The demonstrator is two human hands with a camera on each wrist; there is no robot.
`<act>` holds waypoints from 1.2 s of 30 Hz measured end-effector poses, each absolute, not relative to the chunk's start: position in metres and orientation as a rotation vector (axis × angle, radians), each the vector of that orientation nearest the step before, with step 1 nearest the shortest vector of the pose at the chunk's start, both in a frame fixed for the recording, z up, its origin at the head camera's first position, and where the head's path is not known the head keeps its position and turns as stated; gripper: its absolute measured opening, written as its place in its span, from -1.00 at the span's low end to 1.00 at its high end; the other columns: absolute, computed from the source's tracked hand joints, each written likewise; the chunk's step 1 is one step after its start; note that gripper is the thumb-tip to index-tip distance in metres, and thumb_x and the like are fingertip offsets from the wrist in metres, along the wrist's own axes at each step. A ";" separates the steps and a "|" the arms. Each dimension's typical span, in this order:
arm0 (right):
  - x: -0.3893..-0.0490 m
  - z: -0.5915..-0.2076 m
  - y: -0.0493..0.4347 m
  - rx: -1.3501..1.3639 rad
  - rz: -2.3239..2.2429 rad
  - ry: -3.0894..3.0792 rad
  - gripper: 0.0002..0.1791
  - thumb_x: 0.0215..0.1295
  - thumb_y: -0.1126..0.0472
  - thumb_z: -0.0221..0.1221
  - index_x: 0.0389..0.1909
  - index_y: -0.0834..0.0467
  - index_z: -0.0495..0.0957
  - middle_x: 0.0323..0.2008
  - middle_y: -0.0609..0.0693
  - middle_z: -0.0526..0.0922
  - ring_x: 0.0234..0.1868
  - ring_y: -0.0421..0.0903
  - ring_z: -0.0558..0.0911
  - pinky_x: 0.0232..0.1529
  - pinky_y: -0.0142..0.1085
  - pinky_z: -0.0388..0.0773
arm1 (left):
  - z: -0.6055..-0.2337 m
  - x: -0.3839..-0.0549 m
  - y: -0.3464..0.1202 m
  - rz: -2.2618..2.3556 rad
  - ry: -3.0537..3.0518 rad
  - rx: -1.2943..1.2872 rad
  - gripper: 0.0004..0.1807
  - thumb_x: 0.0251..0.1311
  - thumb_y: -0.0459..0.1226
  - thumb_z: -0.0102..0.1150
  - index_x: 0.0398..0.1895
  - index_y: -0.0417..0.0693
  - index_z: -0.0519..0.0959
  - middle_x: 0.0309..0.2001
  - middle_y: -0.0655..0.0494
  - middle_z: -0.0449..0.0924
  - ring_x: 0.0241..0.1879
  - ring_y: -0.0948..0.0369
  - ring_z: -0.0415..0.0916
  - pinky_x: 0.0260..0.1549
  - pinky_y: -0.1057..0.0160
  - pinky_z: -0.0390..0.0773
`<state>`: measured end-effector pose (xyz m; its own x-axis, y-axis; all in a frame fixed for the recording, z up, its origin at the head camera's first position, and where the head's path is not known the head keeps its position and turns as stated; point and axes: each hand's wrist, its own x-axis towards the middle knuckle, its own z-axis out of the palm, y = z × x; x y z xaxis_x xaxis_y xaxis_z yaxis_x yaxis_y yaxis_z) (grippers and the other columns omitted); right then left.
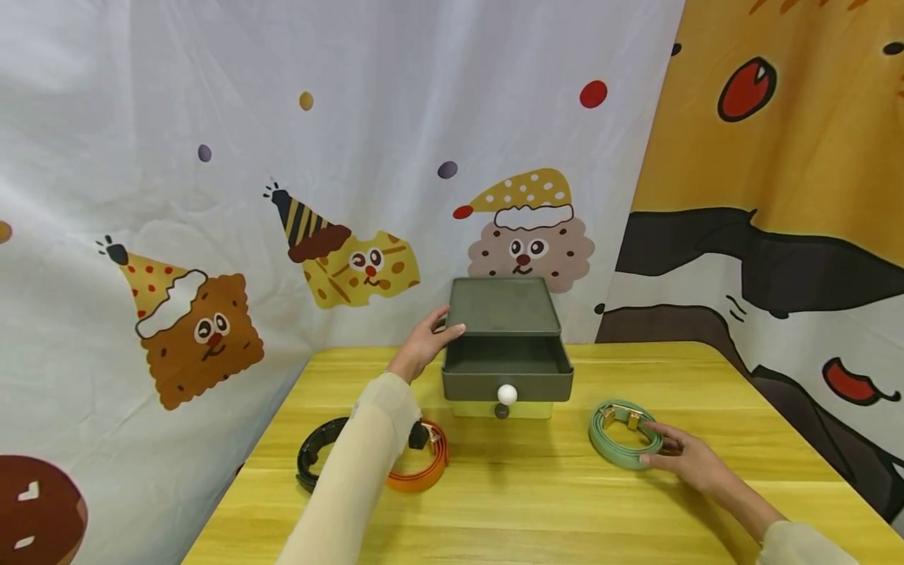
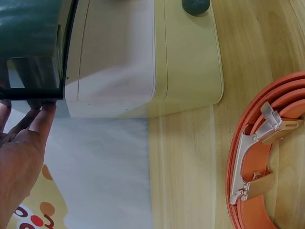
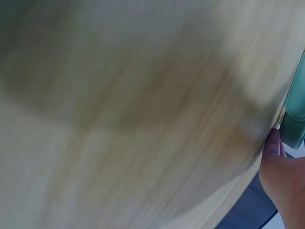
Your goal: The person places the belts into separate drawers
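Note:
A small drawer box [image 1: 504, 306] has a dark green top, with its dark green upper drawer [image 1: 508, 386] pulled out; the part of its inside that shows holds nothing. My left hand [image 1: 424, 345] rests against the box's left side, thumb at the top's front corner. In the left wrist view its fingers [image 2: 44, 119] touch the dark green side. To the right, my right hand [image 1: 688, 459] holds the right rim of a coiled green belt [image 1: 600, 443] with gold buckle parts. Only a piece of that belt [image 3: 296, 102] shows in the right wrist view.
A coiled orange belt [image 1: 417, 480] and a coiled black belt [image 1: 308, 459] lie on the wooden table [image 1: 523, 502], left of the box. My left forearm partly covers both. A patterned cloth [image 1: 395, 94] hangs behind the table.

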<state>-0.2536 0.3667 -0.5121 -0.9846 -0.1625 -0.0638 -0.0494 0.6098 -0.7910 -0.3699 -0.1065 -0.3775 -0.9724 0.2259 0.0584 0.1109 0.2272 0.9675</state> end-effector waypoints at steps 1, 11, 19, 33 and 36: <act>-0.253 -0.512 0.366 -0.186 -1.317 2.706 -0.12 0.27 0.03 0.34 0.44 0.39 0.18 0.26 0.53 0.34 0.25 0.40 0.39 0.12 0.07 0.48 | -0.378 -0.370 -0.106 1.874 2.389 0.325 -0.18 0.30 0.00 0.26 0.56 0.18 0.12 0.53 -0.08 0.04 0.49 -0.02 0.02 0.34 -0.11 0.22; -0.256 -0.517 0.366 -0.219 -1.296 2.771 -0.26 0.18 0.05 0.41 0.27 0.36 0.40 0.21 0.44 0.42 0.16 0.33 0.49 0.03 -0.03 0.53 | -0.377 -0.370 -0.104 1.881 2.389 0.314 -0.18 0.31 -0.01 0.26 0.56 0.17 0.12 0.53 -0.07 0.05 0.48 -0.02 0.03 0.34 -0.08 0.23; -0.257 -0.519 0.365 -0.262 -1.308 2.794 -0.46 0.16 0.10 0.43 0.05 0.32 0.52 0.09 0.30 0.52 0.06 0.15 0.56 -0.10 -0.28 0.55 | -0.376 -0.370 -0.106 1.881 2.378 0.335 -0.17 0.30 -0.01 0.26 0.56 0.16 0.11 0.53 -0.09 0.03 0.49 -0.03 0.01 0.34 -0.10 0.21; -0.259 -0.518 0.361 -0.223 -1.255 2.851 -0.55 0.10 0.07 0.46 -0.13 0.24 0.53 -0.17 0.04 0.58 -0.19 -0.15 0.54 -0.23 -0.38 0.49 | -0.378 -0.369 -0.106 1.878 2.392 0.321 -0.17 0.29 0.01 0.28 0.56 0.20 0.13 0.53 -0.07 0.06 0.48 -0.02 0.03 0.33 -0.12 0.23; -0.259 -0.517 0.359 -0.183 -1.286 2.835 -0.53 0.10 0.04 0.46 -0.14 0.24 0.51 -0.25 0.01 0.58 -0.28 -0.17 0.50 -0.31 -0.37 0.45 | -0.378 -0.370 -0.106 1.876 2.398 0.326 -0.18 0.29 0.01 0.27 0.56 0.19 0.13 0.52 -0.08 0.06 0.48 -0.03 0.03 0.33 -0.12 0.22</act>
<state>-0.2594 0.3588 -0.5168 -0.9929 -0.1160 0.0276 -0.0972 0.6530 -0.7511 -0.3696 -0.1057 -0.3781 -0.9742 0.2151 0.0679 0.1177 0.2278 0.9666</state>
